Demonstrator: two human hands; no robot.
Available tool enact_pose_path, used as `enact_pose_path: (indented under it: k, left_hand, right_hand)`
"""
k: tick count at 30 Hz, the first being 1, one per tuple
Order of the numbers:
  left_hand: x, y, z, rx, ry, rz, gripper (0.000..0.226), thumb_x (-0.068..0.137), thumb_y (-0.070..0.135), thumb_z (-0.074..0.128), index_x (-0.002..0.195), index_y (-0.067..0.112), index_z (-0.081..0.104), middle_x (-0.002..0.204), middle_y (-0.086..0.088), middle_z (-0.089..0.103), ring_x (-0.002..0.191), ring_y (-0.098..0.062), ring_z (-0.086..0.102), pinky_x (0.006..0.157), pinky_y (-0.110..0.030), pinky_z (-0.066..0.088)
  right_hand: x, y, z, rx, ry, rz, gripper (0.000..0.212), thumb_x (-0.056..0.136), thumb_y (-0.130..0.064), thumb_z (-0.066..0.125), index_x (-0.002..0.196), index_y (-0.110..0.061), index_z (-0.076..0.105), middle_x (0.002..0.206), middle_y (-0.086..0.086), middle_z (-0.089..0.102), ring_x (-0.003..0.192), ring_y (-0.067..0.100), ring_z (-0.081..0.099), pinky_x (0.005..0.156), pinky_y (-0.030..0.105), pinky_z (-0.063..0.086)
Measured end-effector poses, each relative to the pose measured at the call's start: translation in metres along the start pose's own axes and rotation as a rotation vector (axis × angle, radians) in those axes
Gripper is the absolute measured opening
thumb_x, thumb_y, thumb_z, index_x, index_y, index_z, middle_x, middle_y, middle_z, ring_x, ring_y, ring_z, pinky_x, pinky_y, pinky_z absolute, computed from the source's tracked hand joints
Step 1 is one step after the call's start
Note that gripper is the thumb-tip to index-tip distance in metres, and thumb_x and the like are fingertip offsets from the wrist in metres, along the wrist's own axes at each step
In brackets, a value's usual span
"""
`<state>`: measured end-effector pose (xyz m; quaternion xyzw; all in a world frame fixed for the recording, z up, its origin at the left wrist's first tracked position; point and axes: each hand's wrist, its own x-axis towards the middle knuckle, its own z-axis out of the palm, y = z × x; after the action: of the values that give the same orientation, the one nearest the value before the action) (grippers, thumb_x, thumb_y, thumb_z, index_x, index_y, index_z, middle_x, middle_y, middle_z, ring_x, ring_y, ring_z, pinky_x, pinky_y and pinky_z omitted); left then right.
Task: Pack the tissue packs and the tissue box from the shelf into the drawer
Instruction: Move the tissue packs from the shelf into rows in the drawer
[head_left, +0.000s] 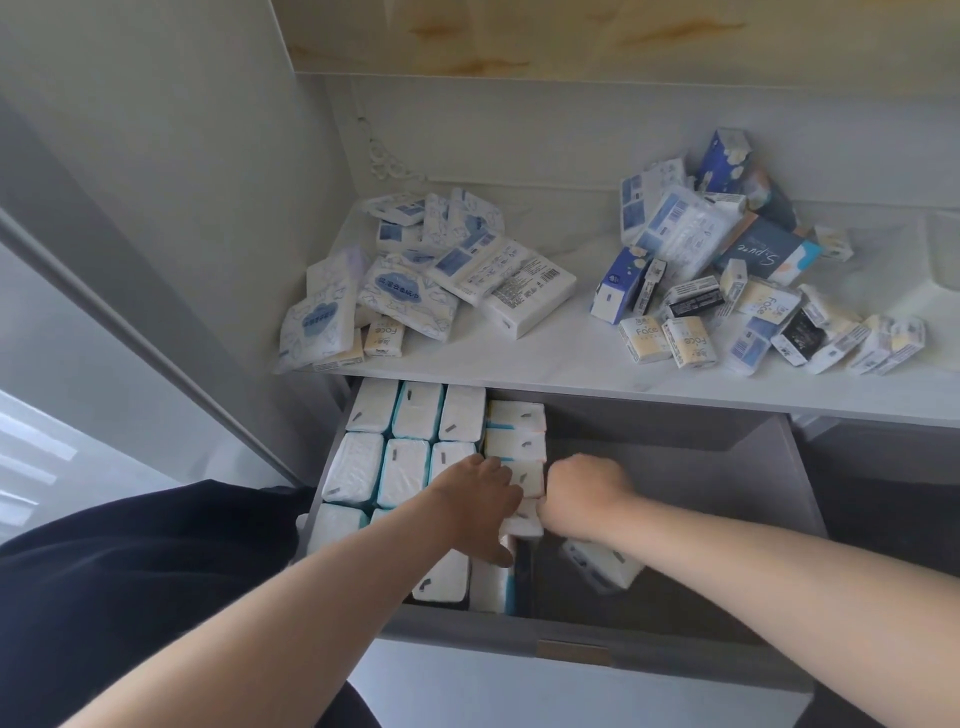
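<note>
The grey drawer (571, 636) stands pulled out below the shelf. White tissue packs (410, 452) fill its left side in tight rows. My left hand (480, 501) lies with spread fingers on the packs at the fourth column. My right hand (582, 486) has curled fingers against the right edge of a white pack (524, 519) in that column, and the pack sits between both hands. One loose pack (602, 566) lies on the drawer floor under my right forearm. A dark tissue box (769, 254) lies in the right pile on the shelf.
The white shelf (519, 364) carries two heaps of tissue packs, a left heap (415, 280) and a right heap (727, 312). The drawer's right half (701, 493) shows bare grey floor. A grey cabinet wall rises at the left.
</note>
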<state>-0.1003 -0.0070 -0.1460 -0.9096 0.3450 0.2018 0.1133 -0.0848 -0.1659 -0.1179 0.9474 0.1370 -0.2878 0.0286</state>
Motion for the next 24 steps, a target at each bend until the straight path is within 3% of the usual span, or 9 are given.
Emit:
enact_pose_path:
  k: [2, 4, 6, 8, 11, 17, 24]
  left_hand:
    - [0.001, 0.004, 0.002, 0.022, 0.027, -0.012, 0.078, 0.078, 0.074, 0.055, 0.128, 0.015, 0.048, 0.123, -0.008, 0.052, 0.114, -0.028, 0.045, 0.102, -0.041, 0.036]
    - [0.002, 0.006, 0.006, 0.022, 0.044, -0.028, 0.083, 0.076, 0.074, 0.058, 0.131, 0.014, 0.043, 0.125, -0.009, 0.051, 0.115, -0.029, 0.045, 0.103, -0.041, 0.036]
    - [0.003, 0.007, 0.009, 0.000, 0.050, -0.041, 0.085, 0.074, 0.074, 0.061, 0.133, 0.015, 0.040, 0.127, -0.008, 0.050, 0.116, -0.028, 0.045, 0.103, -0.041, 0.035]
    - [0.004, 0.007, 0.009, -0.019, 0.052, -0.050, 0.086, 0.073, 0.073, 0.063, 0.134, 0.017, 0.039, 0.129, -0.007, 0.049, 0.117, -0.028, 0.045, 0.103, -0.041, 0.035]
    - [0.004, 0.008, 0.008, -0.015, 0.052, -0.055, 0.088, 0.073, 0.074, 0.063, 0.135, 0.017, 0.038, 0.130, -0.007, 0.049, 0.118, -0.028, 0.046, 0.104, -0.041, 0.036]
    - [-0.002, 0.002, 0.003, -0.018, 0.000, -0.005, 0.099, 0.065, 0.075, 0.069, 0.141, 0.020, 0.034, 0.132, -0.002, 0.045, 0.121, -0.023, 0.041, 0.106, -0.036, 0.033]
    - [-0.007, -0.004, -0.002, -0.083, -0.094, 0.007, 0.103, 0.069, 0.055, 0.080, 0.152, 0.026, 0.025, 0.145, -0.003, 0.034, 0.133, -0.025, 0.032, 0.113, -0.039, 0.028]
  right_hand:
    - [0.002, 0.017, 0.003, 0.024, 0.024, 0.128, 0.058, 0.078, -0.054, 0.058, 0.119, -0.014, 0.054, 0.113, 0.005, 0.063, 0.100, 0.025, 0.062, 0.071, 0.030, 0.047]
    - [-0.001, 0.029, 0.015, 0.057, -0.200, 0.214, 0.082, 0.071, -0.059, 0.069, 0.134, -0.013, 0.044, 0.125, 0.008, 0.059, 0.109, 0.027, 0.061, 0.081, 0.032, 0.053]
    - [-0.004, 0.034, 0.030, 0.040, -0.352, 0.190, 0.068, 0.078, -0.047, 0.073, 0.132, -0.011, 0.055, 0.124, 0.006, 0.063, 0.105, 0.024, 0.064, 0.082, 0.029, 0.056]
    - [-0.008, 0.031, 0.040, 0.112, -0.355, 0.198, 0.057, 0.078, -0.040, 0.076, 0.125, -0.011, 0.062, 0.117, 0.005, 0.066, 0.096, 0.020, 0.066, 0.070, 0.026, 0.053]
    - [-0.014, 0.021, 0.039, 0.244, -0.395, 0.180, 0.059, 0.070, -0.041, 0.085, 0.115, -0.012, 0.060, 0.103, 0.005, 0.064, 0.083, 0.021, 0.064, 0.056, 0.029, 0.054]
    - [-0.009, 0.016, 0.041, 0.499, -0.467, 0.235, 0.060, 0.075, -0.036, 0.083, 0.121, -0.007, 0.059, 0.109, 0.014, 0.067, 0.092, 0.030, 0.071, 0.075, 0.044, 0.062]
    - [-0.012, 0.001, 0.062, 0.809, -0.554, 0.244, 0.055, 0.085, -0.032, 0.076, 0.128, -0.012, 0.050, 0.106, 0.010, 0.064, 0.091, 0.026, 0.064, 0.065, 0.031, 0.055]
